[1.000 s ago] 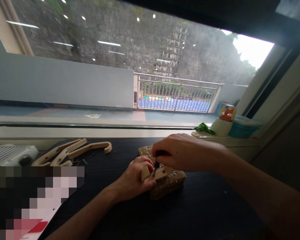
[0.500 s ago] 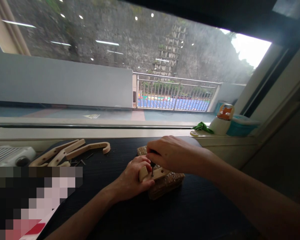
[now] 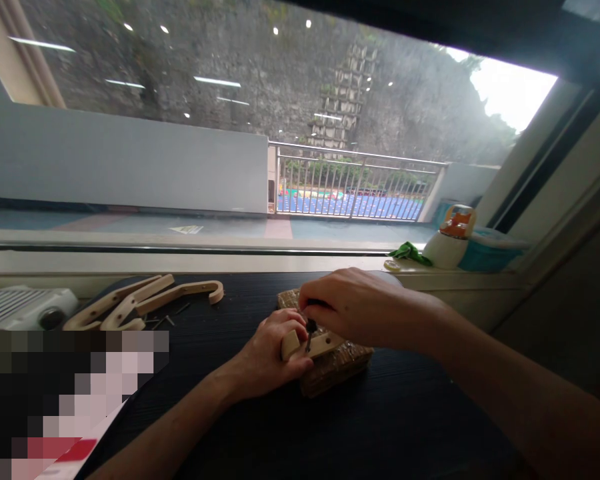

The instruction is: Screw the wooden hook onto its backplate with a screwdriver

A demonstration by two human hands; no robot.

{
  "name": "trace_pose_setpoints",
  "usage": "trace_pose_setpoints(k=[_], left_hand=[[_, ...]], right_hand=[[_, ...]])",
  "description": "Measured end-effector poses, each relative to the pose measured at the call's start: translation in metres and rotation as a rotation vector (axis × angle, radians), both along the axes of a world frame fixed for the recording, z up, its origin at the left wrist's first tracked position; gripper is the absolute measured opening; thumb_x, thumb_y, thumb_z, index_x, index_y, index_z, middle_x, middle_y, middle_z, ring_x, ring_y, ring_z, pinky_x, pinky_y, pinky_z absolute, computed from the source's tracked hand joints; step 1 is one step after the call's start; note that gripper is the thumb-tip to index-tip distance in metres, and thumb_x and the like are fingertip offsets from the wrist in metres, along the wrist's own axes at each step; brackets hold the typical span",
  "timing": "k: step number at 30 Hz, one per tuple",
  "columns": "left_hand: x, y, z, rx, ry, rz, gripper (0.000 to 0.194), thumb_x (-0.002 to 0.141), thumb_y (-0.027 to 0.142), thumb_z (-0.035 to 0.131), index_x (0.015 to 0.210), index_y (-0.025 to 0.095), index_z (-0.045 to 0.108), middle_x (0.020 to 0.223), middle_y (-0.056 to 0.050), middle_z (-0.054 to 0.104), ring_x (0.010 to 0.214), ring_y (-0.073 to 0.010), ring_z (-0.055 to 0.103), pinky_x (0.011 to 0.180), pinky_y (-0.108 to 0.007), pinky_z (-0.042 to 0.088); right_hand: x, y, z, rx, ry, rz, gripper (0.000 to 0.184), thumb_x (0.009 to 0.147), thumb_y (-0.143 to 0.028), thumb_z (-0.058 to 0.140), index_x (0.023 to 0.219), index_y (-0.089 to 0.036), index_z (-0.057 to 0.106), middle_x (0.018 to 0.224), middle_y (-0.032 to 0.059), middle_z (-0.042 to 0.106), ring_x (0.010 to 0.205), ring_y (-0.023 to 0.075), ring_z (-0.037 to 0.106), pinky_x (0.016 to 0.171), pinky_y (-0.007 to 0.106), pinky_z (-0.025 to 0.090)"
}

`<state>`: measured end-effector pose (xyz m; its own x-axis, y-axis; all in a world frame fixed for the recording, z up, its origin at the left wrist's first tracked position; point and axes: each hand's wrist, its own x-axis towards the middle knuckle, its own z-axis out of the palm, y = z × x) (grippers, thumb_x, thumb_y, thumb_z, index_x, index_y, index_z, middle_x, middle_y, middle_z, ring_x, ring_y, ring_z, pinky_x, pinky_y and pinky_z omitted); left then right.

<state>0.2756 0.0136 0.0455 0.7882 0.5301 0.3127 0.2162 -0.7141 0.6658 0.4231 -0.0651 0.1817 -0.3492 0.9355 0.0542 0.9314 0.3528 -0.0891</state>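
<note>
My left hand (image 3: 263, 353) grips a pale wooden hook (image 3: 324, 343) by its curved end, thumb and fingers on either side. The hook lies across a brown block (image 3: 337, 372) that looks wrapped in shiny clear tape. Above it, my right hand (image 3: 353, 303) is closed around the handle of a dark screwdriver (image 3: 311, 328), its shaft pointing down at the hook beside my left fingers. A round hole shows in the hook's straight part. Most of the handle is hidden in my right fist, and the screwdriver's tip is too small to make out clearly.
Several more wooden hooks (image 3: 180, 293) lie at the back left of the dark table (image 3: 230, 440), with loose screws (image 3: 161, 321) beside them. A white appliance (image 3: 25, 307) stands further left. On the windowsill are a green cloth (image 3: 407, 253), a white-and-orange container (image 3: 450, 243) and a teal box (image 3: 490, 252).
The whole view has shifted slightly to the left, so things sit a little further right. Both hands keep nearly the same grip and place on the hook and screwdriver.
</note>
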Motion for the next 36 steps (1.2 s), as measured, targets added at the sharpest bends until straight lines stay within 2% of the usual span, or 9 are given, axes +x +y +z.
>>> trace_pose_setpoints(k=[8, 13, 20, 26, 30, 33, 36], left_hand=[[0.0, 0.002, -0.002, 0.019, 0.002, 0.004, 0.019, 0.067, 0.024, 0.069, 0.084, 0.019, 0.062, 0.109, -0.007, 0.056, 0.106, -0.0231, 0.052, 0.096, -0.036, 0.042], [0.0, 0.003, -0.005, 0.035, -0.028, -0.015, 0.018, 0.067, 0.024, 0.069, 0.082, 0.019, 0.06, 0.111, -0.007, 0.056, 0.109, -0.0222, 0.051, 0.099, -0.034, 0.04], [0.0, 0.002, -0.003, 0.019, -0.026, -0.014, 0.018, 0.067, 0.024, 0.07, 0.082, 0.019, 0.061, 0.109, -0.006, 0.057, 0.108, -0.0218, 0.051, 0.098, -0.034, 0.041], [-0.001, 0.001, -0.002, 0.007, 0.0, 0.002, 0.02, 0.067, 0.023, 0.069, 0.084, 0.019, 0.062, 0.11, -0.007, 0.055, 0.107, -0.0232, 0.051, 0.096, -0.036, 0.042], [0.0, 0.001, -0.003, 0.01, 0.006, 0.006, 0.021, 0.066, 0.023, 0.069, 0.086, 0.019, 0.062, 0.108, -0.006, 0.056, 0.106, -0.0233, 0.052, 0.095, -0.037, 0.043], [-0.001, 0.001, -0.001, 0.002, -0.002, -0.005, 0.02, 0.067, 0.023, 0.069, 0.086, 0.019, 0.061, 0.108, -0.006, 0.056, 0.105, -0.0226, 0.052, 0.094, -0.035, 0.044], [-0.001, 0.001, 0.001, -0.008, -0.001, -0.019, 0.018, 0.068, 0.023, 0.068, 0.084, 0.019, 0.061, 0.108, -0.006, 0.056, 0.104, -0.0222, 0.053, 0.093, -0.035, 0.045]], right_hand=[[-0.005, 0.001, 0.0, 0.007, -0.063, -0.088, 0.025, 0.086, -0.026, 0.041, 0.079, -0.017, 0.063, 0.066, 0.0015, 0.06, 0.054, 0.0096, 0.039, 0.049, 0.024, 0.023], [0.003, -0.001, 0.005, 0.023, -0.055, 0.012, 0.021, 0.083, -0.03, 0.045, 0.086, -0.023, 0.065, 0.071, -0.0002, 0.062, 0.06, 0.011, 0.045, 0.053, 0.024, 0.025], [0.008, 0.0, 0.003, -0.013, -0.013, 0.066, 0.023, 0.084, -0.026, 0.044, 0.085, -0.021, 0.066, 0.074, 0.0011, 0.064, 0.065, 0.0117, 0.049, 0.057, 0.024, 0.028], [0.001, 0.0, -0.002, 0.003, 0.014, -0.033, 0.025, 0.085, -0.029, 0.043, 0.082, -0.02, 0.066, 0.07, 0.0012, 0.064, 0.06, 0.0107, 0.046, 0.051, 0.023, 0.026], [-0.001, 0.0, 0.0, -0.009, -0.039, -0.076, 0.027, 0.085, -0.029, 0.042, 0.082, -0.018, 0.067, 0.071, 0.0037, 0.064, 0.058, 0.011, 0.046, 0.051, 0.024, 0.025], [0.002, 0.0, 0.005, -0.023, -0.055, -0.032, 0.028, 0.084, -0.034, 0.043, 0.084, -0.02, 0.067, 0.071, 0.003, 0.064, 0.058, 0.0112, 0.046, 0.051, 0.025, 0.024], [0.006, -0.002, 0.01, -0.047, -0.029, 0.037, 0.022, 0.081, -0.032, 0.048, 0.087, -0.023, 0.067, 0.071, -0.0004, 0.063, 0.06, 0.0104, 0.046, 0.053, 0.024, 0.026]])
